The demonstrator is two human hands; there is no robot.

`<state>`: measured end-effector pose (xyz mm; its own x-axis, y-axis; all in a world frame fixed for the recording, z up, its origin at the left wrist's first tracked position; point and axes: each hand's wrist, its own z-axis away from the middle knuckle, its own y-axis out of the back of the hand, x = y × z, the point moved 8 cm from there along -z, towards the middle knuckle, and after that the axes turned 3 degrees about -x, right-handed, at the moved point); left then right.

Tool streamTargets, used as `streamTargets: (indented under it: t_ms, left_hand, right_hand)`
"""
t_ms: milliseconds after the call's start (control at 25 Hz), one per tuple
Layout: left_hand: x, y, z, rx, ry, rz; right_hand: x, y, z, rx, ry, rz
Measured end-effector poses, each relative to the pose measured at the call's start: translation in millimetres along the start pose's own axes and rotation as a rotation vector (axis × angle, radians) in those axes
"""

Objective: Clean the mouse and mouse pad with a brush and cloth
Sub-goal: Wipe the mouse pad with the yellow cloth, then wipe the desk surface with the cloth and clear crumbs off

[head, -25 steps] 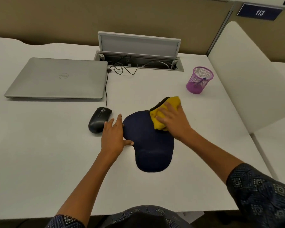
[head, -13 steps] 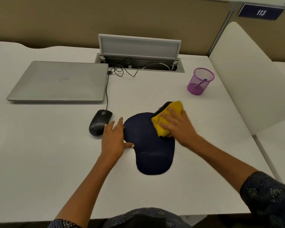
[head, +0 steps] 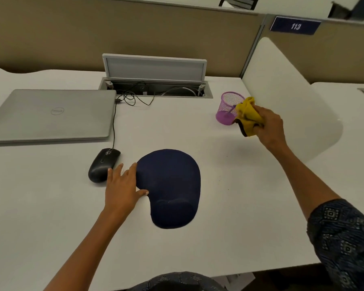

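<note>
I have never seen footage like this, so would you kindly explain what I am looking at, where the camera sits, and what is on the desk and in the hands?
There is no machine here: a person works with two bare hands. The single picture comes from a wide-angle camera worn on the person's head, looking forward and down.

On the white desk lie a dark blue mouse pad, a black wired mouse, a closed silver laptop and a purple mesh cup. Behind them an open hatch shows cables.

The left hand lies flat, its fingers against the pad's left edge, beside the mouse. The right hand is raised near the cup and grips a bunched yellow cloth. I see no brush for certain.
</note>
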<state>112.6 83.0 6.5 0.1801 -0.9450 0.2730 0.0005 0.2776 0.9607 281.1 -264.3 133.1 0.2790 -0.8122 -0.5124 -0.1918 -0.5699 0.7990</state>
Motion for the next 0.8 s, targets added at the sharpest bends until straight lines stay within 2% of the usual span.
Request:
streamTargets:
  t_ms: [120,320,480,600,640,720,800]
  left_hand:
    - [4,-2,-1,-0.015,0.002,-0.047]
    - [4,-3,6,-0.02,0.045,-0.125]
    - [9,-5,13,-0.027,0.025,-0.139]
    - [17,-6,24,-0.029,-0.019,-0.09]
    - [20,-4,28,-0.002,-0.037,-0.041]
    - [27,0,35,0.028,-0.075,0.089]
    - [35,-5,42,-0.046,-0.119,0.136]
  right_hand:
    - [18,-19,-7,-0.008,0.059,0.061]
    - [62,-85,17,-0.302,0.068,0.247]
    - [77,-92,34,-0.393,0.008,0.451]
    - [64,-84,34,-0.442,-0.014,0.502]
    - [46,-78,34,-0.376,0.037,0.447]
    - [-3,-71,46,-0.223,0.141,0.144]
    - [-41,-84,67,-0.238,0.073,-0.143]
